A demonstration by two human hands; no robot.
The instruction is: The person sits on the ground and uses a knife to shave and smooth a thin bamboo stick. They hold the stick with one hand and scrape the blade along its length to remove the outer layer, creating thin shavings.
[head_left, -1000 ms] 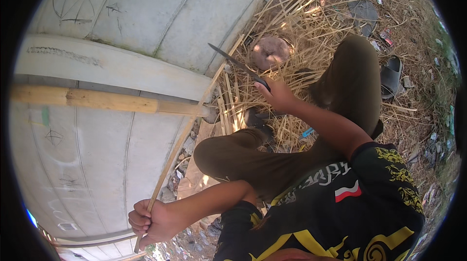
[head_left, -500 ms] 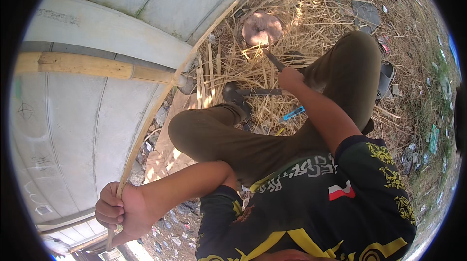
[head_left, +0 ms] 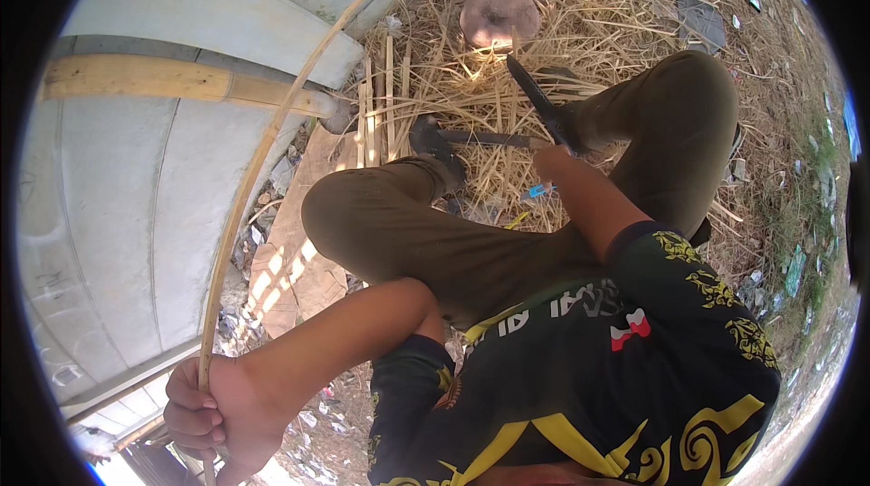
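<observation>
At lower left of the head view, the left hand (head_left: 210,412) is closed in a full fist around the near end of a long bamboo strip (head_left: 258,164). The grip sits at the very end of the strip, which leaves nearly the whole length free; judged from this, the hold serves to steady and steer the strip rather than to bear its weight.

From the fist the strip rises in a gentle bow, crosses in front of the pale concrete slab (head_left: 127,205) and the thick bamboo pole (head_left: 181,80) lying across it, and ends at top centre near the straw. The strip is thin, narrow, and pale yellow-tan, with a smooth face; it appears flexible, since it curves along its own length.

The right hand (head_left: 555,158) is raised beyond the knees and wrapped around the handle of a dark-bladed knife (head_left: 533,95). The blade points up and away from the body, clear of both legs and apart from the strip. The fingers themselves are partly hidden by the wrist.

Dry straw and split bamboo offcuts (head_left: 435,78) cover the ground ahead. A round wooden block (head_left: 499,17) stands among them, beyond the knife tip.
</observation>
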